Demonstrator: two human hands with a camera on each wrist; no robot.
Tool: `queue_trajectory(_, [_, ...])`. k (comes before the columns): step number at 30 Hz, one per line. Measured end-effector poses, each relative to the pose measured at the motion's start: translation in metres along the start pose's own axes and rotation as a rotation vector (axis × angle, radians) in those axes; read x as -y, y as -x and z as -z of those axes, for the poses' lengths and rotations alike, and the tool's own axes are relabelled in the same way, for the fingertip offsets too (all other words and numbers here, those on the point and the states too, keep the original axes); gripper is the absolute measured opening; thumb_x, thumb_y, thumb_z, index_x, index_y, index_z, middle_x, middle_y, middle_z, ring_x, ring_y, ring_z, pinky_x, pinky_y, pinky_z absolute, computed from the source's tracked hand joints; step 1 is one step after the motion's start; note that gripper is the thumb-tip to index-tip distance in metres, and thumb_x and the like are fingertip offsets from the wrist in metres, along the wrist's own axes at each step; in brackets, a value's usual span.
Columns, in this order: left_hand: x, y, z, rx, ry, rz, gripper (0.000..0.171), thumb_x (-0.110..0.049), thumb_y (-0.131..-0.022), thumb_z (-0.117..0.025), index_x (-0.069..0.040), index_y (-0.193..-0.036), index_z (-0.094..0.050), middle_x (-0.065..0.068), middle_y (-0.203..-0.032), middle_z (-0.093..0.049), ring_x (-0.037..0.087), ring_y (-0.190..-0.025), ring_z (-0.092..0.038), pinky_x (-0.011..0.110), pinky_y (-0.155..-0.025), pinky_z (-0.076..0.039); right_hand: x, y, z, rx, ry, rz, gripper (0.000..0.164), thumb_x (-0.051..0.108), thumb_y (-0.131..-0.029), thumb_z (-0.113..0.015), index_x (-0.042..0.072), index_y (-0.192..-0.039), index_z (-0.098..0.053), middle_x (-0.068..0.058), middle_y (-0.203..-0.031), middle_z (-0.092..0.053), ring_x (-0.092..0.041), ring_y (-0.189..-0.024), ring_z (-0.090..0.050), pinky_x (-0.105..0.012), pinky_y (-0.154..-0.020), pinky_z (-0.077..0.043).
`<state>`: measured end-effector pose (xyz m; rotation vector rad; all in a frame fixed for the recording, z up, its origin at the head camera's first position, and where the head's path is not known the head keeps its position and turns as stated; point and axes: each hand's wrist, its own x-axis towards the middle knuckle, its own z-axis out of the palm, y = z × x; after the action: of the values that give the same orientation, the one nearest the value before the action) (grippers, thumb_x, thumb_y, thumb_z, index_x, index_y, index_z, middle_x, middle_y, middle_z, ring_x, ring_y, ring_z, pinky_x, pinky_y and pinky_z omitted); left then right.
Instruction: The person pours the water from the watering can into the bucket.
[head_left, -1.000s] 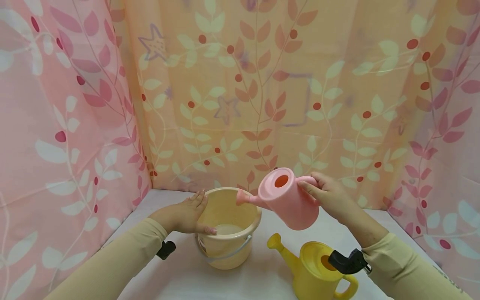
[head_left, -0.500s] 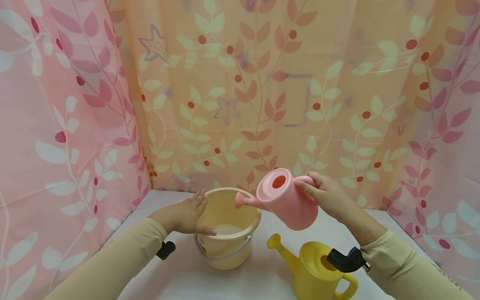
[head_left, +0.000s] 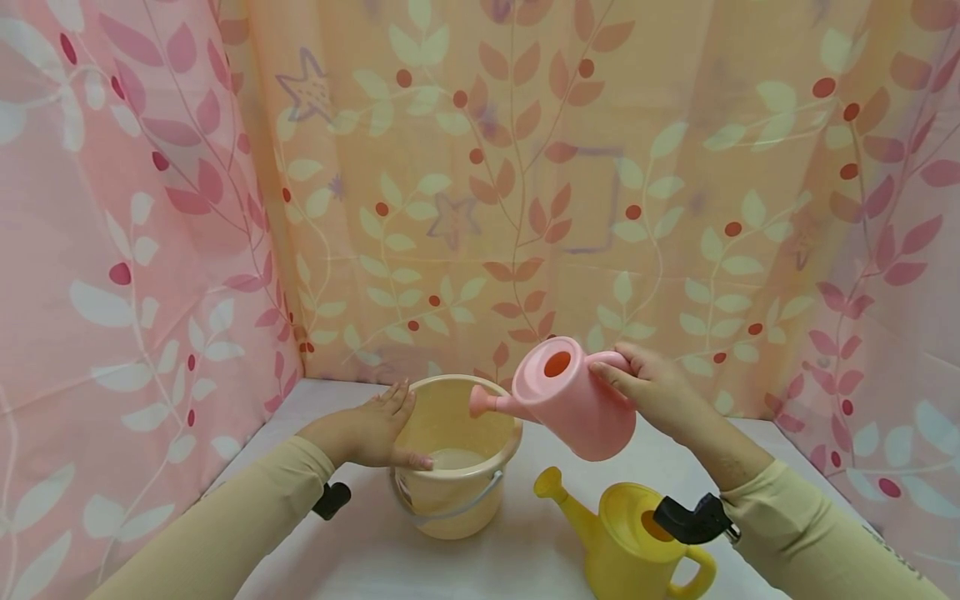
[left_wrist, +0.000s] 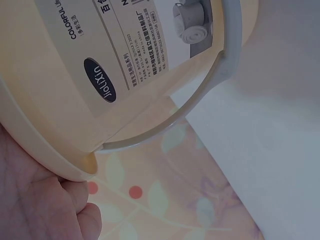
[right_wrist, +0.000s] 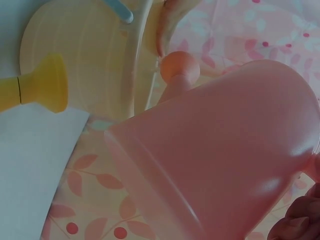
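My left hand point(head_left: 369, 427) lies over the left rim of a cream plastic bucket point(head_left: 459, 500), its fingers straight and its thumb along the near edge. Shallow, clear-looking liquid shows on the bucket's bottom. In the left wrist view, the palm point(left_wrist: 35, 200) meets the rim beside a printed label point(left_wrist: 120, 50). With my right hand point(head_left: 660, 387) I grip the handle of a pink watering can point(head_left: 581, 408), held up and tilted toward the bucket. Its spout head point(right_wrist: 180, 67) hangs over the bucket's right rim. No stream shows from it.
A yellow watering can point(head_left: 630, 542) stands on the white tabletop point(head_left: 337, 558) at front right, spout toward the bucket. The bucket's grey handle point(head_left: 457, 508) hangs down in front. Leaf-patterned curtains point(head_left: 525, 208) enclose the back and sides.
The pink watering can and right hand shifted very slightly left during the first half second, then held still. The left hand and bucket have stayed in place.
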<state>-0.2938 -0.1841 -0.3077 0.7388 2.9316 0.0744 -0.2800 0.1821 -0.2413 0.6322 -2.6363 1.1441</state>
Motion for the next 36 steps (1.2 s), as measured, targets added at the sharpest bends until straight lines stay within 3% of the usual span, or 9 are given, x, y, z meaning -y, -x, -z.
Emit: queue_trajectory(36, [0.0011, -0.0024, -0.0023, -0.007, -0.013, 0.012, 0.115, -0.079, -0.071, -0.044, 0.007, -0.142, -0.017, 0.025, -0.149, -0.005, 0.034, -0.138, -0.005, 0.048, -0.109, -0.016, 0.0060, 0.0024, 0.0002, 0.014, 0.007, 0.003, 0.031, 0.040, -0.088, -0.058, 0.009, -0.086, -0.055, -0.006, -0.071, -0.054, -0.023, -0.074, -0.050, -0.031, -0.059, -0.046])
